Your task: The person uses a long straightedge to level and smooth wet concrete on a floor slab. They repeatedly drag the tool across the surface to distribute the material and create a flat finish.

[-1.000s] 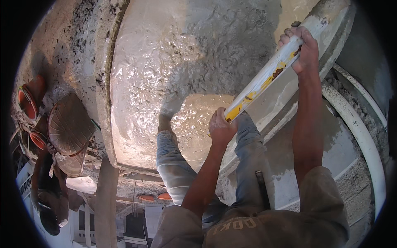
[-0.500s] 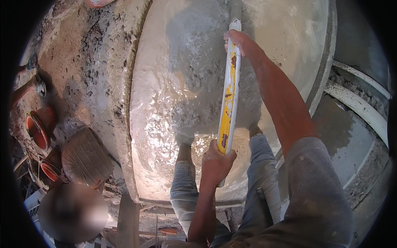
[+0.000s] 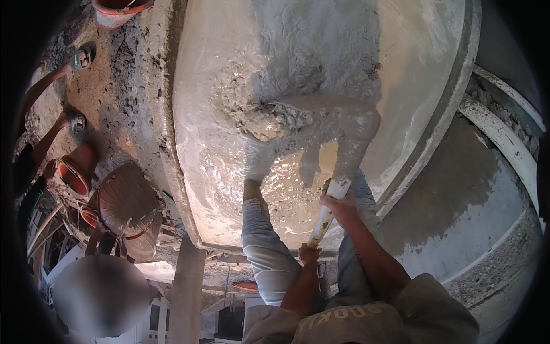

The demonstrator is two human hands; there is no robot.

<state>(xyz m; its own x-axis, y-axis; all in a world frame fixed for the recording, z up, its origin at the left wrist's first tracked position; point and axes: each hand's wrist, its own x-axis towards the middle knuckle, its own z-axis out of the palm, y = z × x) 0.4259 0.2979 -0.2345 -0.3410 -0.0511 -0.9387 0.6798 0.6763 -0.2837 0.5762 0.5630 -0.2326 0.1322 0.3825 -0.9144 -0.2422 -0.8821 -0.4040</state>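
I stand in a wide bed of wet grey mortar, my feet sunk into it. Both my hands are wrapped round the white, yellow-marked handle of a long hoe. Near the handle's rear end is my left hand, closed. Farther along it, my right hand is closed just below the mortar-covered part. The hoe's head, coated in mortar, lies in the mix ahead of me, beside a wet lump; its exact shape is hard to make out.
A raised concrete edge bounds the mortar on the left, another on the right, with white pipes beyond it. Orange buckets and a large dark basket-like container stand left. Another person's feet show there; a blurred head is lower left.
Both my hands have come back toward my body with the hoe, the right one much farther. The hoe's mortar-coated head has come into view. The view has shifted too.
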